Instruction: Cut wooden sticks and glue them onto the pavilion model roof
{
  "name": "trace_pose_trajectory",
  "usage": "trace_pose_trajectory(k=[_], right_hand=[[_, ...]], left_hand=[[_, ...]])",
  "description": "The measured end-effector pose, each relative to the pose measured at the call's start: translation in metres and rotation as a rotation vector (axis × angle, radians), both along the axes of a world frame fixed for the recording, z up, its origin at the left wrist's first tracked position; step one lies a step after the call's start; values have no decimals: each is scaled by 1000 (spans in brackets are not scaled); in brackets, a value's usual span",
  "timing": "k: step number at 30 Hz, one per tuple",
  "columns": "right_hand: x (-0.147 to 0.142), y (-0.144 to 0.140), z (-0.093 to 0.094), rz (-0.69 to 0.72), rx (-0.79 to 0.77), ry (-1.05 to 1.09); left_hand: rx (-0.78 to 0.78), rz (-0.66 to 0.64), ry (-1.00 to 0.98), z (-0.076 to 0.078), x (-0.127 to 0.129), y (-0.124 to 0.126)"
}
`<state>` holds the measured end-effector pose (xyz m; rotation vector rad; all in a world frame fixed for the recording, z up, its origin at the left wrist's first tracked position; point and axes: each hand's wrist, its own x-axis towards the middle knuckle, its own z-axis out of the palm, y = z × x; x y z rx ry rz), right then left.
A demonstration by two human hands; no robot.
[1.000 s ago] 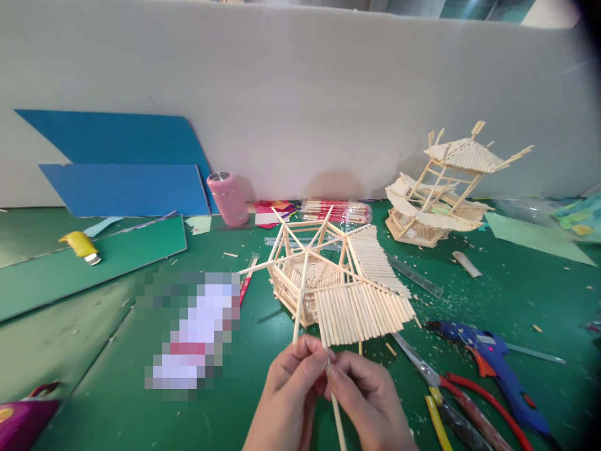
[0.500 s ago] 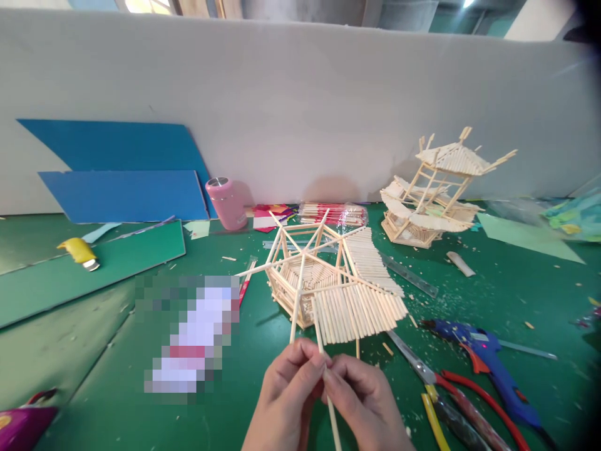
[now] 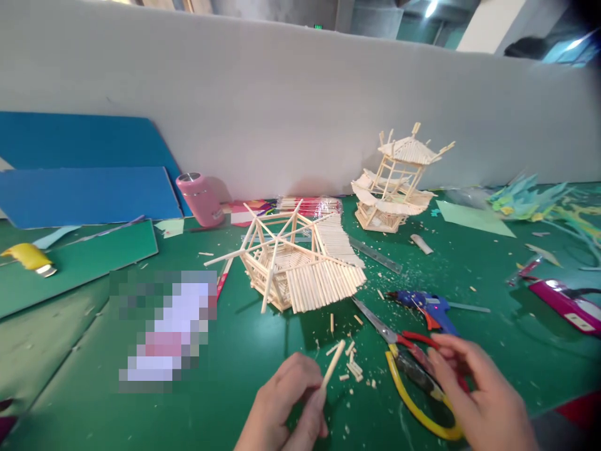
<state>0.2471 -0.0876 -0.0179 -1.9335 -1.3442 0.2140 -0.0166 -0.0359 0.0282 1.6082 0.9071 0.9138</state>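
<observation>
— Green mat [image 3: 70, 376] from edge to edge: at far left we have blue boards [image 3: 84, 194] leaning on the grey partition and a pink cup [image 3: 200, 199] just in front of it. What sits mid-table?

— Mid-table we see the six-sided stick frame [image 3: 291, 269], two of its roof panels laid with sticks and the other ribs bare. Below it, at the near edge, our left hand [image 3: 286, 407] pinches one thin wooden stick [image 3: 332, 364] between thumb and fingers, with the free end tilted up and to the right over a scatter of offcuts.

— And further right?

— Yellow-and-red-handled cutters [image 3: 413, 382] lie on the mat just beside those offcuts. Our right hand [image 3: 479, 401] hangs over the handles with loose, spread fingers that have closed on nothing. We cannot tell whether the fingertips touch the handles. A blue glue gun [image 3: 429, 308] lies just behind, with a finished stick pavilion [image 3: 397, 181] well back by the partition.

— So which step do we call it?

— Trimming a stick to length, we judge, with the tool not yet in hand. A next move would call for a firm hold on both handles, with the stick kept steady and square to the blades.
</observation>
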Motion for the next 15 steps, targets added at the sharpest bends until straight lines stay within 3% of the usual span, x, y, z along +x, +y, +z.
trace_pose_trajectory(k=[6,12,15], right_hand=[[65,7,-18,-149,-85,-303],[89,29,-44,-56,-324,-254],[98,38,-53,-38,-309,-360]], left_hand=[[205,-91,172,-21,15,12],[562,-94,312,-63,11,19],[711,-92,330,-76,7,24]])
